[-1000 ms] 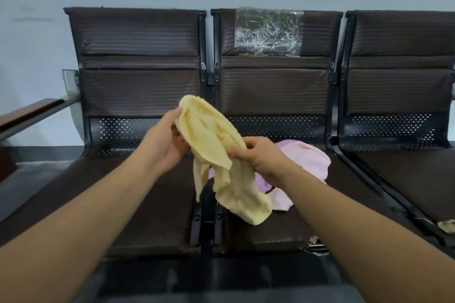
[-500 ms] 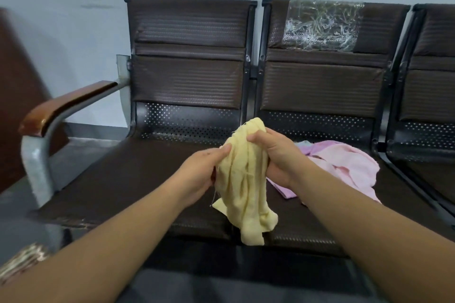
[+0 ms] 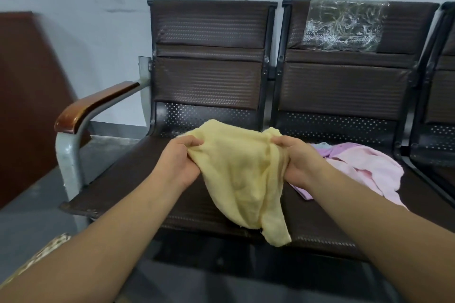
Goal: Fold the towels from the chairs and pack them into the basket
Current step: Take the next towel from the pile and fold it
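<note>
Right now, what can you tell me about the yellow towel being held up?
The yellow towel is a pale, soft, fuzzy cloth, unfolded and rumpled. The left hand and right hand each grip its top edge, with the cloth stretched between them; it sags and hangs down to a narrow tail. It is held in front of the dark chair seat, to the left of a pink towel.
</note>
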The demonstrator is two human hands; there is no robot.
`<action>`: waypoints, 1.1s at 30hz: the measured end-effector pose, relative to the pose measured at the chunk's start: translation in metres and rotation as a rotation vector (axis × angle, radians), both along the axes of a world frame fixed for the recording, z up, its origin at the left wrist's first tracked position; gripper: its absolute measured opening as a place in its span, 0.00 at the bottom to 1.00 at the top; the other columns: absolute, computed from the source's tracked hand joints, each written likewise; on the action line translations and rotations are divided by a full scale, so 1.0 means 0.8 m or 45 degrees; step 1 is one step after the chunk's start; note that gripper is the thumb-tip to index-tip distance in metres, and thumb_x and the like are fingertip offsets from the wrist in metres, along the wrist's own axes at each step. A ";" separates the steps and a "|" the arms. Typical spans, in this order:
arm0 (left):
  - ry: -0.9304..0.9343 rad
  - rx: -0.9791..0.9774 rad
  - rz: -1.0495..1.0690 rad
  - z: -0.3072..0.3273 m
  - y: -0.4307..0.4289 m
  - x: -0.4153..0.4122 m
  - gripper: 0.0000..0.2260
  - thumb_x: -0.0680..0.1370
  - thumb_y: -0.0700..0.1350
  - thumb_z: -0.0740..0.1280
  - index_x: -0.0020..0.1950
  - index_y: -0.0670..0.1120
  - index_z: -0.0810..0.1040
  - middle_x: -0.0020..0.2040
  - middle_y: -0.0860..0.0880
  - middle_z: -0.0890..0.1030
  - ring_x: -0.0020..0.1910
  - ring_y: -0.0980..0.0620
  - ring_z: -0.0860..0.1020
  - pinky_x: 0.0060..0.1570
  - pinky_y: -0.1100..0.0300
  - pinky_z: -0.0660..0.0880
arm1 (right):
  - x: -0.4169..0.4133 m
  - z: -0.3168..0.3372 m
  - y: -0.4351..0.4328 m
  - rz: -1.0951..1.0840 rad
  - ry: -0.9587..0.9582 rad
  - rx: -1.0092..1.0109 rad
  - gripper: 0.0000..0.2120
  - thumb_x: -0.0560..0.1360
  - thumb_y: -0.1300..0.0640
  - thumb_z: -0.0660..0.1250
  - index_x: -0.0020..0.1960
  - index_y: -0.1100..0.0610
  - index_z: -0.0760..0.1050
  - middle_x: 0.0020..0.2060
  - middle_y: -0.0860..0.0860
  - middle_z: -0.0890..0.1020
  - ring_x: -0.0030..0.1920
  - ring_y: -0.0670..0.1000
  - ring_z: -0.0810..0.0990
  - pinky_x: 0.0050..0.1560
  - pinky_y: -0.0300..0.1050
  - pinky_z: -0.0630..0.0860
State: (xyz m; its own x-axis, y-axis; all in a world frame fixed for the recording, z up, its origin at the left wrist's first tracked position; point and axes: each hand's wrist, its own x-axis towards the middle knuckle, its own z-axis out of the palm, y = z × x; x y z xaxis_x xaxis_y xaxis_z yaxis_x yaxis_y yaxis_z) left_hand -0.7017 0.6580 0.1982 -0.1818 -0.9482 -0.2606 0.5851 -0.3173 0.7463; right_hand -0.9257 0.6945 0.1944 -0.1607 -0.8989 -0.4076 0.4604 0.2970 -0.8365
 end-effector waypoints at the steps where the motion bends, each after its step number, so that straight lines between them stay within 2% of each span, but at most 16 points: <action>1: -0.011 0.012 -0.011 0.001 0.001 0.005 0.13 0.76 0.30 0.58 0.55 0.36 0.79 0.52 0.39 0.84 0.51 0.41 0.82 0.49 0.48 0.78 | 0.001 -0.003 -0.002 -0.006 0.004 -0.007 0.14 0.79 0.65 0.59 0.62 0.66 0.78 0.57 0.62 0.83 0.50 0.59 0.84 0.47 0.53 0.80; 5: -0.128 0.009 -0.110 0.003 0.004 0.019 0.10 0.78 0.33 0.62 0.57 0.37 0.79 0.52 0.40 0.85 0.49 0.44 0.84 0.48 0.50 0.79 | 0.000 -0.006 -0.005 0.058 0.131 -0.035 0.09 0.79 0.67 0.60 0.55 0.65 0.78 0.53 0.61 0.83 0.49 0.58 0.82 0.52 0.54 0.79; 6: -0.165 -0.011 -0.123 0.003 0.004 0.023 0.11 0.78 0.32 0.63 0.58 0.37 0.79 0.53 0.40 0.85 0.49 0.44 0.85 0.47 0.50 0.79 | 0.002 -0.003 -0.003 0.140 0.220 -0.041 0.07 0.79 0.63 0.65 0.55 0.64 0.78 0.51 0.60 0.83 0.48 0.57 0.83 0.52 0.53 0.80; 8: -0.231 -0.064 -0.131 0.000 0.000 0.029 0.13 0.78 0.31 0.63 0.62 0.37 0.78 0.54 0.40 0.85 0.51 0.44 0.85 0.44 0.51 0.81 | 0.004 -0.004 0.001 0.290 0.603 -0.062 0.14 0.73 0.57 0.75 0.55 0.61 0.77 0.47 0.57 0.84 0.46 0.56 0.84 0.46 0.51 0.81; 9: -0.262 -0.096 -0.129 0.000 -0.001 0.031 0.14 0.78 0.31 0.63 0.62 0.37 0.77 0.54 0.40 0.85 0.51 0.45 0.85 0.43 0.52 0.82 | 0.006 -0.007 0.001 0.301 0.793 -0.073 0.16 0.71 0.57 0.78 0.54 0.60 0.77 0.46 0.58 0.85 0.45 0.56 0.84 0.42 0.50 0.82; 11: -0.338 -0.164 -0.103 0.001 -0.002 0.036 0.12 0.79 0.30 0.62 0.60 0.38 0.78 0.51 0.41 0.85 0.49 0.45 0.85 0.42 0.54 0.82 | 0.013 -0.010 -0.002 0.250 0.894 -0.106 0.13 0.71 0.57 0.78 0.50 0.60 0.79 0.43 0.59 0.86 0.42 0.56 0.84 0.40 0.50 0.82; 13: -0.364 -0.215 -0.038 0.005 -0.004 0.042 0.09 0.80 0.31 0.62 0.56 0.40 0.79 0.47 0.44 0.86 0.47 0.47 0.85 0.41 0.55 0.82 | 0.012 -0.016 -0.009 0.113 0.788 -0.094 0.07 0.75 0.55 0.74 0.47 0.59 0.81 0.43 0.59 0.85 0.43 0.56 0.83 0.46 0.53 0.81; 15: -0.400 -0.257 0.060 0.009 -0.007 0.052 0.08 0.81 0.33 0.61 0.52 0.41 0.79 0.42 0.47 0.87 0.43 0.50 0.85 0.43 0.57 0.81 | 0.004 -0.017 -0.017 -0.052 0.458 -0.068 0.08 0.79 0.55 0.68 0.50 0.59 0.82 0.47 0.58 0.85 0.46 0.56 0.83 0.52 0.53 0.81; 17: -0.532 -0.301 0.100 0.007 -0.012 0.062 0.07 0.83 0.37 0.61 0.51 0.43 0.79 0.41 0.50 0.86 0.44 0.52 0.83 0.48 0.58 0.79 | -0.004 -0.012 -0.017 -0.064 0.091 -0.084 0.11 0.83 0.57 0.61 0.55 0.62 0.80 0.48 0.57 0.85 0.48 0.54 0.83 0.49 0.51 0.79; 21: -0.668 -0.260 0.039 -0.002 -0.017 0.068 0.12 0.83 0.46 0.63 0.64 0.42 0.78 0.60 0.46 0.83 0.60 0.50 0.80 0.65 0.52 0.73 | -0.009 -0.006 -0.014 0.031 -0.155 -0.110 0.13 0.83 0.59 0.57 0.46 0.62 0.78 0.45 0.58 0.82 0.47 0.56 0.81 0.50 0.53 0.78; 23: -0.539 -0.222 0.088 -0.002 -0.021 0.068 0.11 0.83 0.42 0.62 0.64 0.41 0.77 0.59 0.45 0.83 0.57 0.50 0.81 0.62 0.53 0.76 | -0.002 0.003 -0.009 0.221 -0.085 -0.100 0.15 0.81 0.49 0.64 0.43 0.60 0.77 0.43 0.58 0.82 0.46 0.56 0.82 0.50 0.53 0.80; 24: -0.481 -0.222 0.125 0.000 -0.022 0.067 0.10 0.84 0.39 0.60 0.61 0.42 0.78 0.56 0.44 0.83 0.54 0.50 0.82 0.58 0.55 0.77 | 0.001 0.003 -0.008 0.308 0.126 -0.090 0.16 0.78 0.47 0.69 0.44 0.60 0.78 0.42 0.58 0.84 0.44 0.56 0.83 0.47 0.52 0.81; 26: -0.446 -0.246 0.145 0.005 -0.023 0.067 0.11 0.84 0.36 0.58 0.60 0.41 0.79 0.55 0.44 0.83 0.53 0.49 0.82 0.53 0.56 0.78 | 0.007 -0.001 -0.005 0.344 0.707 -0.084 0.13 0.71 0.53 0.78 0.46 0.62 0.79 0.40 0.59 0.84 0.38 0.54 0.83 0.39 0.48 0.82; 28: -0.461 -0.248 0.137 0.006 -0.021 0.069 0.11 0.84 0.36 0.58 0.62 0.41 0.78 0.55 0.43 0.83 0.53 0.48 0.82 0.50 0.56 0.78 | 0.011 -0.010 -0.009 0.214 0.987 -0.104 0.11 0.70 0.58 0.79 0.44 0.61 0.79 0.38 0.58 0.83 0.38 0.55 0.82 0.38 0.47 0.79; 30: -0.441 -0.235 0.160 0.005 -0.021 0.073 0.11 0.83 0.36 0.59 0.61 0.41 0.78 0.54 0.44 0.84 0.52 0.48 0.82 0.51 0.54 0.79 | 0.008 -0.016 -0.017 0.054 0.848 -0.107 0.08 0.73 0.58 0.75 0.42 0.60 0.77 0.37 0.56 0.80 0.42 0.55 0.80 0.42 0.48 0.77; 33: -0.403 -0.247 0.205 0.008 -0.021 0.082 0.10 0.84 0.36 0.59 0.57 0.41 0.79 0.48 0.46 0.85 0.47 0.51 0.84 0.51 0.57 0.80 | -0.008 -0.017 -0.027 -0.133 0.278 -0.012 0.09 0.81 0.56 0.66 0.50 0.62 0.79 0.43 0.56 0.83 0.45 0.55 0.82 0.45 0.51 0.80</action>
